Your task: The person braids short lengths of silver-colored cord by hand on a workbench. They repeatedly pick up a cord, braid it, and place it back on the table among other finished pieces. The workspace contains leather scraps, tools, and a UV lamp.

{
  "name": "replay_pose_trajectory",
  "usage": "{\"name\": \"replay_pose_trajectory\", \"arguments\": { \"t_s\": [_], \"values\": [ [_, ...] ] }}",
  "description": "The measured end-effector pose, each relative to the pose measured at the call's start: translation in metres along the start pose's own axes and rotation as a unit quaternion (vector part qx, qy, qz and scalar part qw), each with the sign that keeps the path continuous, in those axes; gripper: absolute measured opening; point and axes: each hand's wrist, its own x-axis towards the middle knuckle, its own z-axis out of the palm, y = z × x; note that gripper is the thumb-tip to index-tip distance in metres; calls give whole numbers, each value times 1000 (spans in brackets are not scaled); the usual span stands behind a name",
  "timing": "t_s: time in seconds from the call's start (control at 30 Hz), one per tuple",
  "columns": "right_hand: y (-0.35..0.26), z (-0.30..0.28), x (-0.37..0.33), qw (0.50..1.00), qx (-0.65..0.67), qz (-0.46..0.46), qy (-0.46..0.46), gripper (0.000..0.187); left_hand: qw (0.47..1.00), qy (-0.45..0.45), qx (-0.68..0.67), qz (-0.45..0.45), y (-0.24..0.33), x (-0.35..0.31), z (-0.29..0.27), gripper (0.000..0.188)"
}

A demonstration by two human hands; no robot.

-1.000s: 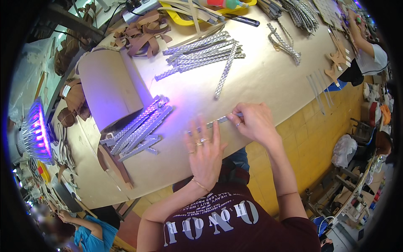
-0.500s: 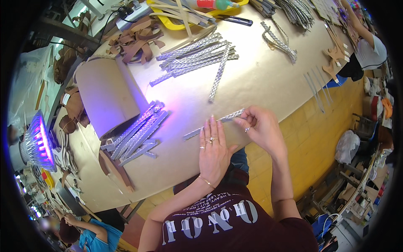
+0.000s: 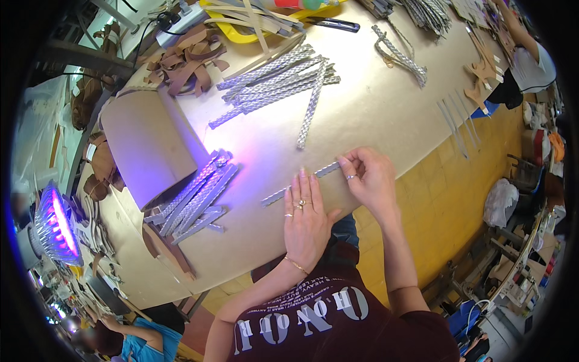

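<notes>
A silver-grey braided strip (image 3: 274, 196) lies slantwise on the near part of the brown-covered table (image 3: 374, 108). Across its middle rests my left hand (image 3: 306, 229), fingers stretched flat and holding it down without a grip. My right hand (image 3: 371, 181) pinches the strip's right end between thumb and fingers. Beyond the hands, a loose pile of similar braided strips (image 3: 271, 84) is spread out, with one strip (image 3: 310, 108) crossing its right side. Further left, more grey strips (image 3: 202, 196) are stacked under purple light, by the mouth of a brown curved cover (image 3: 148, 145).
A lit purple lamp (image 3: 57, 226) is at the left. Brown leather scraps (image 3: 190, 60), a yellow tray (image 3: 232, 31) and a cutter knife (image 3: 332, 24) sit along the far side. Braided cords (image 3: 401, 57) lie far right. Other people (image 3: 145, 338) work at left and right.
My right hand has shifted slightly left and down, still pinching the strip's end. The left hand stays flat on the strip. The whole view has tilted a little.
</notes>
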Motion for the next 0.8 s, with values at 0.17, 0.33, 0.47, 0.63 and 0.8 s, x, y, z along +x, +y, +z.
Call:
{"name": "replay_pose_trajectory", "arguments": {
  "t_s": [0.17,0.33,0.47,0.63,0.8],
  "values": [
    [-1,3,-2,1000,-18,-9,8,17,999,11,35,7,0,1,3,88],
    [-1,4,-3,999,-34,-31,27,16,999,11,41,7,1,1,2,86],
    [1,6,-5,997,-39,-50,42,16,998,22,58,8,4,2,2,81],
    [1,9,-6,997,-44,-39,41,15,996,50,80,3,11,6,7,75],
    [-1,3,-7,998,-27,20,62,18,991,61,116,8,10,6,9,76]
  ]
}}
